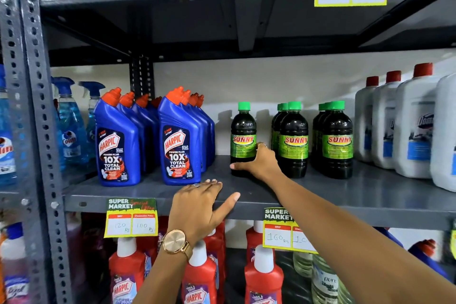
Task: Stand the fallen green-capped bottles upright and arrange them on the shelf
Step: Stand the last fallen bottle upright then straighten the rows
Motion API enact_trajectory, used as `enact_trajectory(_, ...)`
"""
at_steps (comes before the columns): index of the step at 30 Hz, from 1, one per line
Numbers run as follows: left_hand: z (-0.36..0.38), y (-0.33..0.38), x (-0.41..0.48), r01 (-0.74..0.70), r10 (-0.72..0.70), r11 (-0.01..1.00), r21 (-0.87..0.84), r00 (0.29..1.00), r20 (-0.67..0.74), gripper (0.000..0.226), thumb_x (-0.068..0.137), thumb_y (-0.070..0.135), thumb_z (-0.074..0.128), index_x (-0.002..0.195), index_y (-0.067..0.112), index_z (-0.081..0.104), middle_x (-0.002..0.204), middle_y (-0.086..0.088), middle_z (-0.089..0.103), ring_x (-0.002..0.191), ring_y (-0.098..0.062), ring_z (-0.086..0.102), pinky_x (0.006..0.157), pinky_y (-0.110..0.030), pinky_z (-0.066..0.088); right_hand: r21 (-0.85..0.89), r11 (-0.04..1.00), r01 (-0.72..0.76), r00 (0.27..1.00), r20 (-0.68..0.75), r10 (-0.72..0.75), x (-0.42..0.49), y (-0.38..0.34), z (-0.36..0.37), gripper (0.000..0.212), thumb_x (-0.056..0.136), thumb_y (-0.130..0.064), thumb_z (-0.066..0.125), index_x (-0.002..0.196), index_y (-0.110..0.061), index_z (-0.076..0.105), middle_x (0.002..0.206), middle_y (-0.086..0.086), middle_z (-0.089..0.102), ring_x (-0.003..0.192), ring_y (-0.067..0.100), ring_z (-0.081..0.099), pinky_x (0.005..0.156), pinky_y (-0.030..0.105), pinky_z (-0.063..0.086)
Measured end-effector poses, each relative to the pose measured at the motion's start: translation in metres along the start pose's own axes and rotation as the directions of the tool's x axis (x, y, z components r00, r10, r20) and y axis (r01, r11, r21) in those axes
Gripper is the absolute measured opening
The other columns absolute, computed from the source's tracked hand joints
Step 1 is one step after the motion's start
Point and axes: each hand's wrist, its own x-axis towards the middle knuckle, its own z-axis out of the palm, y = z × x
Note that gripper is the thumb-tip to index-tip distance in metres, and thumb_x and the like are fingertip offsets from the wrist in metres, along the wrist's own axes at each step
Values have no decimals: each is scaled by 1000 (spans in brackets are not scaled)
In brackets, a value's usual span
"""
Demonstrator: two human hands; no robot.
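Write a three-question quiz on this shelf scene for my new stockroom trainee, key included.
1. True or false: every green-capped Sunny bottle in view stands upright.
2. Which hand grips the lone Sunny bottle? A) left B) right C) neither
3. Fill in: the left hand rests on the shelf's front ____.

Key:
1. True. The lone bottle and the two rows to its right all stand upright.
2. B. The right hand wraps its lower part.
3. Edge. It lies open on the grey shelf, in front of the blue Harpic bottles, holding nothing.
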Motion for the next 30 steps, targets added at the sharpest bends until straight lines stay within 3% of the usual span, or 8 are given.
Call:
enact_trajectory(11,-13,6,1,73,-74,997,12,996,47,66,84,69,26,90,23,73,85,2,75,81,-18,68,67,-30,53,-5,999,-51,995,86,51,-7,-6,-8,81,57,-37,91,124,-9,55,122,9,66,115,26,61,93,31,49)
enact_trajectory(14,-18,9,18,215,-222,975,54,959,178,69,81,76,20,74,22,61,71,0,64,76,-23,62,60,-33,44,-97,995,-31,985,164,47,-16,-7,-22,46,57,-41,90,83,-23,56,83,-6,62,88,18,59,68,23,44)
enact_trajectory(17,-14,12,47,289,-281,957,21,907,315,55,78,72,41,84,20,56,89,-7,64,89,-31,60,61,-34,39,-221,974,-47,984,157,83,-22,-1,-56,45,63,-43,86,63,-12,53,64,7,56,64,21,53,58,25,40)
enact_trajectory(20,2,20,85,390,-294,913,-121,833,469,75,70,61,67,120,9,45,114,-11,59,104,-32,57,73,-32,44,-428,892,-141,990,-43,136,-27,16,-98,68,66,-46,83,109,2,61,106,21,64,99,31,64,82,31,49)
enact_trajectory(22,18,21,110,465,-297,860,-211,791,535,80,64,53,78,124,9,49,120,-12,59,107,-30,57,88,-35,47,-533,823,-197,980,-86,178,-32,27,-112,109,69,-51,79,141,13,28,142,24,43,131,34,45,107,38,41)
enact_trajectory(24,33,18,124,534,-301,800,-272,750,589,78,58,46,84,123,13,56,122,-12,61,107,-28,58,95,-37,47,-505,837,-211,974,-33,226,-30,34,-113,119,69,-48,81,147,12,15,150,23,32,139,35,35,113,39,35)
enact_trajectory(27,50,13,127,615,-366,733,-291,717,593,85,48,43,90,122,14,58,121,-11,63,108,-27,59,95,-36,47,-222,943,-247,964,38,262,-17,40,-104,99,64,-28,89,139,6,33,140,19,49,130,32,48,104,32,41)
enact_trajectory(30,58,7,121,638,-404,683,-356,735,544,78,40,47,91,108,17,65,107,-6,69,91,-20,62,77,-26,49,-153,958,-243,966,48,253,-3,44,-93,86,65,-17,89,135,3,42,136,19,55,127,32,51,103,31,40)
